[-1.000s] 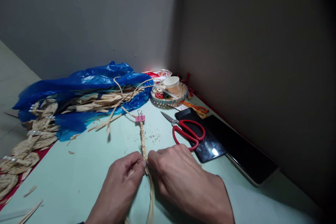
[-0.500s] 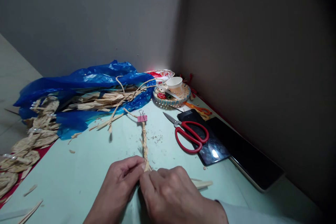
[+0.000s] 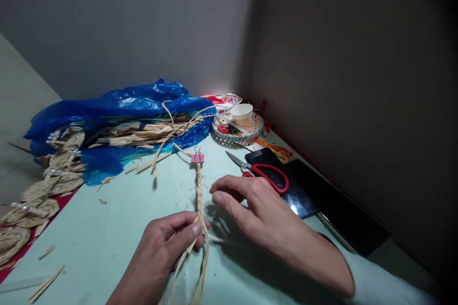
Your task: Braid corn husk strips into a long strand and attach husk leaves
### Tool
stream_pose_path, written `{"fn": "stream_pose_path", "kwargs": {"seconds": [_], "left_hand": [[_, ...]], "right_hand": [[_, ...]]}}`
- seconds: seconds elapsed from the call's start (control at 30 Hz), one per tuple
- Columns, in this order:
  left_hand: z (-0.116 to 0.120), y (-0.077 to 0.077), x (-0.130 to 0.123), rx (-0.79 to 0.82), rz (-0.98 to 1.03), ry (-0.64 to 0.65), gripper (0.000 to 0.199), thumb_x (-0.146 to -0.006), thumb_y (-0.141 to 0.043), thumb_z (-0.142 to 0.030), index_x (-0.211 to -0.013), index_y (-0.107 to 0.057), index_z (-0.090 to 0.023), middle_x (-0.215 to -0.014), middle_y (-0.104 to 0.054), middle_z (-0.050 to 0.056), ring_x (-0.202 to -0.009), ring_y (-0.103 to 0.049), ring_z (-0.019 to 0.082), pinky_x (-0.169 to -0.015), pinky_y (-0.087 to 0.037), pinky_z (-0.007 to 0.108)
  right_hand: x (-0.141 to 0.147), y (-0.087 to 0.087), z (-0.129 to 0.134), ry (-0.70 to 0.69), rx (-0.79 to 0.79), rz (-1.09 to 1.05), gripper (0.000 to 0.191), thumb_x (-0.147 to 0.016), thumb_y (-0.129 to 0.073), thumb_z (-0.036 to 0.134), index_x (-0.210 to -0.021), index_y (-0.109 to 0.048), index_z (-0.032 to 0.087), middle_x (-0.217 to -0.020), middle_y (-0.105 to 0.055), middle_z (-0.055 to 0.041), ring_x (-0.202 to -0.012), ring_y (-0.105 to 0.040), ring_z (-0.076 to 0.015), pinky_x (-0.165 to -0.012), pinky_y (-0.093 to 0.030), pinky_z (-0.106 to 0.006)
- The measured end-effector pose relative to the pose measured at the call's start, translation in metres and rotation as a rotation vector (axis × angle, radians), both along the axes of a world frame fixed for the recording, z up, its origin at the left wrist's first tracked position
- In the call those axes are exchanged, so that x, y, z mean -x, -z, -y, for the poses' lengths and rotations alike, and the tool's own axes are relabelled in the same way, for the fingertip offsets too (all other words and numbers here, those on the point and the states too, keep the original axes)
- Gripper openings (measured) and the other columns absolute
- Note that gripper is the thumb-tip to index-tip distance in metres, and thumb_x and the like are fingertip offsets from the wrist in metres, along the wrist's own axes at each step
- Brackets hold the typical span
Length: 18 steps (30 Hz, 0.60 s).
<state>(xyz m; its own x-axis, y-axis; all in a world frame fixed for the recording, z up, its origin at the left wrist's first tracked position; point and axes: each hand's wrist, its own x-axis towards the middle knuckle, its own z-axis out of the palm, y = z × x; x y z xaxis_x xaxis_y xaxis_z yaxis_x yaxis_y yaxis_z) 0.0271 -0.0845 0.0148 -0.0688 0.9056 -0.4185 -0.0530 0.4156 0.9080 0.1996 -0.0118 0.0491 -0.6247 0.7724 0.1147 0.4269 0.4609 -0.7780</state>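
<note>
A pale straw braid (image 3: 199,190) runs toward me from a pink binder clip (image 3: 197,158). My left hand (image 3: 168,243) pinches the braid's near end between thumb and fingers. Below that grip, loose straw strands (image 3: 205,259) hang apart toward the bottom edge. My right hand (image 3: 250,207) is raised to the right of the braid, fingers bent and apart, with nothing visible in it. Just behind it, red-handled scissors (image 3: 274,176) lie partly covered by the hand.
A blue plastic bag (image 3: 118,105) of dry straw (image 3: 143,133) lies at the back left. Coiled straw pieces (image 3: 36,200) line the left edge. A woven tray (image 3: 250,133) carries a paper cup (image 3: 242,113). Two phone-like devices (image 3: 339,209) rest at right, beside the wall (image 3: 350,81).
My right hand has let go of the strands and moved up and right, over the scissors' handles. My left hand stays at the braid's end, where the loose strands now show.
</note>
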Motion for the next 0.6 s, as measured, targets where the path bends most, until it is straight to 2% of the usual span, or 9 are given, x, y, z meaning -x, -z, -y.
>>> {"fn": "stream_pose_path", "kwargs": {"seconds": [0.1, 0.17, 0.23, 0.3, 0.37, 0.47, 0.53, 0.6], "left_hand": [[0.001, 0.001, 0.001, -0.004, 0.037, -0.004, 0.031, -0.076, -0.070, -0.044, -0.065, -0.063, -0.016, -0.059, -0.052, -0.004, -0.055, -0.043, 0.009, -0.050, -0.027, 0.018], [0.001, 0.003, 0.000, -0.026, 0.083, -0.013, 0.026, -0.074, -0.073, -0.042, -0.074, -0.068, -0.017, -0.061, -0.058, -0.003, -0.057, -0.049, 0.010, -0.052, -0.033, 0.018], [0.001, 0.004, -0.002, -0.061, 0.096, -0.035, 0.025, -0.072, -0.074, -0.040, -0.083, -0.071, -0.017, -0.064, -0.063, -0.001, -0.063, -0.056, 0.013, -0.058, -0.041, 0.020], [0.001, 0.006, -0.003, -0.109, 0.082, -0.047, 0.025, -0.073, -0.074, -0.039, -0.085, -0.072, -0.017, -0.065, -0.066, 0.000, -0.067, -0.059, 0.015, -0.064, -0.045, 0.022], [0.002, 0.007, -0.003, -0.141, 0.059, -0.050, 0.025, -0.075, -0.073, -0.039, -0.087, -0.072, -0.017, -0.066, -0.066, 0.000, -0.068, -0.058, 0.015, -0.065, -0.044, 0.022], [0.004, 0.010, -0.003, -0.121, -0.002, -0.048, 0.030, -0.077, -0.071, -0.041, -0.093, -0.069, -0.017, -0.064, -0.063, -0.001, -0.065, -0.054, 0.014, -0.062, -0.041, 0.021], [0.005, 0.011, -0.002, -0.105, -0.040, -0.024, 0.033, -0.078, -0.070, -0.043, -0.097, -0.065, -0.017, -0.065, -0.061, -0.002, -0.066, -0.053, 0.014, -0.062, -0.041, 0.022], [0.005, 0.012, -0.002, -0.108, -0.069, 0.014, 0.031, -0.080, -0.067, -0.045, -0.094, -0.062, -0.018, -0.066, -0.060, -0.002, -0.068, -0.053, 0.015, -0.065, -0.041, 0.023]], "right_hand": [[0.004, 0.008, -0.006, -0.141, 0.292, -0.072, 0.019, -0.094, -0.049, 0.028, -0.098, -0.064, 0.017, -0.085, -0.068, -0.0028, -0.078, -0.059, -0.0145, -0.069, -0.042, -0.024], [0.010, 0.018, -0.002, -0.223, 0.489, -0.141, 0.019, -0.094, -0.046, 0.026, -0.094, -0.061, 0.015, -0.079, -0.065, -0.0027, -0.073, -0.059, -0.0135, -0.067, -0.043, -0.023], [0.014, 0.026, 0.003, -0.257, 0.568, -0.172, 0.020, -0.095, -0.043, 0.025, -0.089, -0.058, 0.015, -0.070, -0.059, -0.0002, -0.063, -0.055, -0.0114, -0.063, -0.042, -0.022], [0.014, 0.028, 0.005, -0.284, 0.538, -0.163, 0.023, -0.096, -0.041, 0.026, -0.084, -0.058, 0.015, -0.068, -0.056, 0.0011, -0.058, -0.051, -0.0095, -0.060, -0.040, -0.021], [0.011, 0.027, 0.004, -0.304, 0.447, -0.154, 0.023, -0.095, -0.041, 0.024, -0.082, -0.058, 0.016, -0.070, -0.057, 0.0008, -0.060, -0.050, -0.0093, -0.062, -0.038, -0.021], [0.007, 0.024, 0.000, -0.239, 0.246, -0.104, 0.023, -0.093, -0.042, 0.019, -0.078, -0.059, 0.016, -0.071, -0.057, 0.0005, -0.068, -0.050, -0.0106, -0.066, -0.036, -0.021], [0.007, 0.022, -0.001, -0.191, 0.135, -0.036, 0.021, -0.089, -0.044, 0.016, -0.075, -0.059, 0.017, -0.065, -0.052, 0.0026, -0.063, -0.044, -0.0098, -0.060, -0.032, -0.022], [0.008, 0.022, -0.001, -0.184, 0.093, 0.019, 0.019, -0.085, -0.044, 0.013, -0.074, -0.059, 0.018, -0.059, -0.045, 0.0050, -0.056, -0.037, -0.0085, -0.055, -0.028, -0.021]]}}
